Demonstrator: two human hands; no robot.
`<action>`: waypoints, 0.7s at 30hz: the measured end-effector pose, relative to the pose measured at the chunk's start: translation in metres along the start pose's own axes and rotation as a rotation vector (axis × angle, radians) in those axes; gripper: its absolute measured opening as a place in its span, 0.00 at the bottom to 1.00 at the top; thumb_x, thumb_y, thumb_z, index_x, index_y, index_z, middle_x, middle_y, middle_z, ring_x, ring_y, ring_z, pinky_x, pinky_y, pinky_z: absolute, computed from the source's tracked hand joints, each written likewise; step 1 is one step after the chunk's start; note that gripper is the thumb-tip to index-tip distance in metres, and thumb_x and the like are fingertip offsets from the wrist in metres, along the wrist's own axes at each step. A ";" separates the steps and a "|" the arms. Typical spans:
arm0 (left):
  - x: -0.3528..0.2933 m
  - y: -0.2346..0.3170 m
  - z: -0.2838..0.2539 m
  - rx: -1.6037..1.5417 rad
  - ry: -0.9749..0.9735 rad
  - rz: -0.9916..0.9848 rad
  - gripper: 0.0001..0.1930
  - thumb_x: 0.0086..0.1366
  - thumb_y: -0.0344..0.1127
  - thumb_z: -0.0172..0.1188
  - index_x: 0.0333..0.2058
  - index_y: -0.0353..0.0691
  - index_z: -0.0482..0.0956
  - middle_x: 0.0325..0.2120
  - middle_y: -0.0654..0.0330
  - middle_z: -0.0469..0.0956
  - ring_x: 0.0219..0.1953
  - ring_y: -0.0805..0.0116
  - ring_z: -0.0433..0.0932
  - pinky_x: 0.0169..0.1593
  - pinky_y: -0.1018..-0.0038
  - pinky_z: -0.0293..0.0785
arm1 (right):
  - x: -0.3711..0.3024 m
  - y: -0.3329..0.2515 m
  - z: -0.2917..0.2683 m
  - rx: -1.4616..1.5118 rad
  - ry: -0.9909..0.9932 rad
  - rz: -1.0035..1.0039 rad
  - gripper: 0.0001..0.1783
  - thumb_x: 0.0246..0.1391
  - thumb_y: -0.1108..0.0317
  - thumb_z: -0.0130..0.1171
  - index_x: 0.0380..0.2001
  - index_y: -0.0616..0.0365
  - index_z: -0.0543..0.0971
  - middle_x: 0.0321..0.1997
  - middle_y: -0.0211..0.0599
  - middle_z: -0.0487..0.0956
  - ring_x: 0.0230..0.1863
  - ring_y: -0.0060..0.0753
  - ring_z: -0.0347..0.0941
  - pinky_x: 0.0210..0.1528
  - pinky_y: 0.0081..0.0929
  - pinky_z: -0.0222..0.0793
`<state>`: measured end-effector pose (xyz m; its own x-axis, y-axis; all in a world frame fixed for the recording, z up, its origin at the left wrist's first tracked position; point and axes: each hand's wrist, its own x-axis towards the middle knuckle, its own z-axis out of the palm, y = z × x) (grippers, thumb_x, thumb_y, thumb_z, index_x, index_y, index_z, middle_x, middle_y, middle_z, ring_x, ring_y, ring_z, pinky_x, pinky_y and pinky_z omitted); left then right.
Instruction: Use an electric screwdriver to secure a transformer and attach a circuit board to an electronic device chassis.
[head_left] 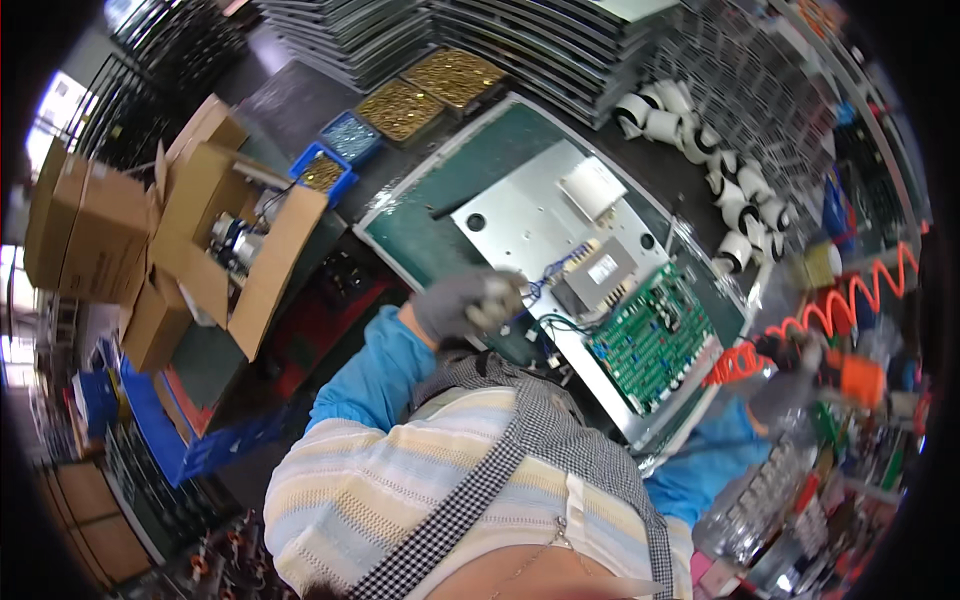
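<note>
My left hand [468, 305], in a grey glove, is at the near left edge of a metal plate [515, 215]. Its fingers are curled beside blue wires [545, 283]; whatever they hold is hidden. On the plate sit a boxy transformer [597, 277], a green circuit board [650, 340] and a white block [592, 187]. Off to the right, my gloved right hand [785, 398] is blurred next to a dark and orange tool [860, 380]. Its fingers cannot be made out. A red coiled hose [735, 365] runs beside that hand.
The plate rests on a green-topped work surface [425, 235]. Trays of brass-coloured parts [400, 108] and small blue bins [322, 172] stand behind it. An open cardboard box [275, 275] is at left, white cylindrical parts [740, 205] at right, stacked metal panels [540, 50] farther back.
</note>
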<state>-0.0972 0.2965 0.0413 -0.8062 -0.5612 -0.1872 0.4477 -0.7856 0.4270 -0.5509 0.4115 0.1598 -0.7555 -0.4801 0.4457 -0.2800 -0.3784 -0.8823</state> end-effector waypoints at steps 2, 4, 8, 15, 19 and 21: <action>-0.012 0.045 -0.033 -0.144 0.223 0.272 0.16 0.65 0.29 0.54 0.50 0.28 0.70 0.33 0.61 0.72 0.26 0.79 0.68 0.24 0.87 0.65 | 0.005 -0.008 -0.029 0.049 -0.044 -0.167 0.20 0.56 0.68 0.59 0.49 0.70 0.72 0.38 0.45 0.79 0.39 0.37 0.76 0.49 0.37 0.73; -0.011 0.097 -0.111 -0.554 0.221 0.419 0.11 0.65 0.25 0.52 0.46 0.29 0.72 0.33 0.60 0.73 0.27 0.75 0.71 0.28 0.83 0.71 | -0.008 -0.030 -0.032 0.003 -0.046 -0.252 0.19 0.57 0.71 0.56 0.50 0.70 0.71 0.41 0.46 0.78 0.42 0.39 0.75 0.52 0.39 0.71; 0.002 0.163 -0.242 -0.666 0.742 0.806 0.09 0.66 0.22 0.47 0.42 0.31 0.73 0.34 0.56 0.75 0.30 0.64 0.77 0.34 0.74 0.79 | -0.029 -0.030 -0.112 -0.430 -0.349 -0.233 0.17 0.54 0.72 0.58 0.47 0.62 0.71 0.43 0.42 0.75 0.48 0.39 0.72 0.57 0.39 0.66; 0.005 0.268 -0.297 2.188 1.780 -0.047 0.12 0.64 0.40 0.59 0.43 0.44 0.84 0.41 0.55 0.84 0.45 0.59 0.83 0.43 0.60 0.79 | -0.131 -0.028 -0.144 -1.367 -0.789 -0.251 0.17 0.45 0.72 0.56 0.42 0.57 0.79 0.48 0.45 0.79 0.59 0.50 0.69 0.66 0.44 0.59; -0.036 0.269 -0.272 2.286 1.411 0.058 0.12 0.63 0.39 0.60 0.43 0.43 0.83 0.42 0.56 0.83 0.46 0.59 0.82 0.45 0.62 0.78 | -0.159 0.052 -0.197 -1.471 -0.957 -0.199 0.11 0.47 0.70 0.57 0.36 0.48 0.80 0.48 0.34 0.77 0.60 0.42 0.67 0.65 0.48 0.55; -0.027 0.266 -0.266 2.289 1.295 0.067 0.13 0.62 0.38 0.61 0.44 0.42 0.82 0.43 0.56 0.83 0.47 0.59 0.82 0.47 0.62 0.77 | -0.164 0.053 -0.192 -1.549 -1.029 -0.254 0.12 0.48 0.71 0.55 0.38 0.46 0.79 0.49 0.32 0.76 0.62 0.40 0.66 0.68 0.50 0.53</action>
<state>0.1468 0.0331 -0.0755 0.0017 -0.9976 0.0696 -0.9975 0.0032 0.0703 -0.5555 0.6223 0.0110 -0.1751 -0.9836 -0.0440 -0.9764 0.1677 0.1364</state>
